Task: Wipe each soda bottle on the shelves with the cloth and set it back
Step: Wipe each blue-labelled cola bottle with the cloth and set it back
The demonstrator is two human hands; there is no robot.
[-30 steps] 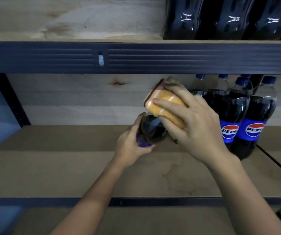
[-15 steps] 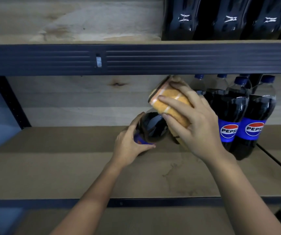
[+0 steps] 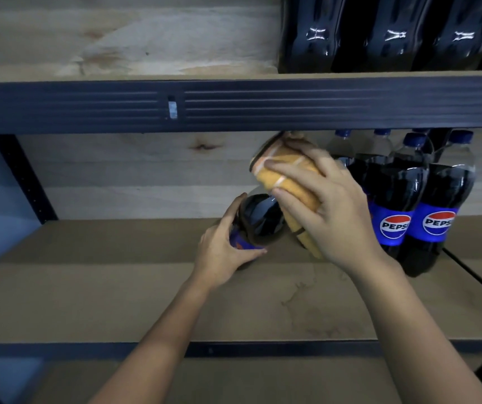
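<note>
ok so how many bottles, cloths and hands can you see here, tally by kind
soda bottles on the middle shelf, standing: at least 4
soda bottle being held and wiped: 1
soda bottles on the upper shelf, only bases in view: at least 3
cloth: 1
hands: 2, left hand, right hand
total: at least 11

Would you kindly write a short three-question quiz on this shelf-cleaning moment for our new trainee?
1. True or false: the left hand grips the soda bottle by its lower body.
2. Which hand holds the yellow cloth over the bottle's top?
3. The standing Pepsi bottles are on which side of the shelf: A left, B right?

Key: 1 true; 2 the right hand; 3 B.
</note>
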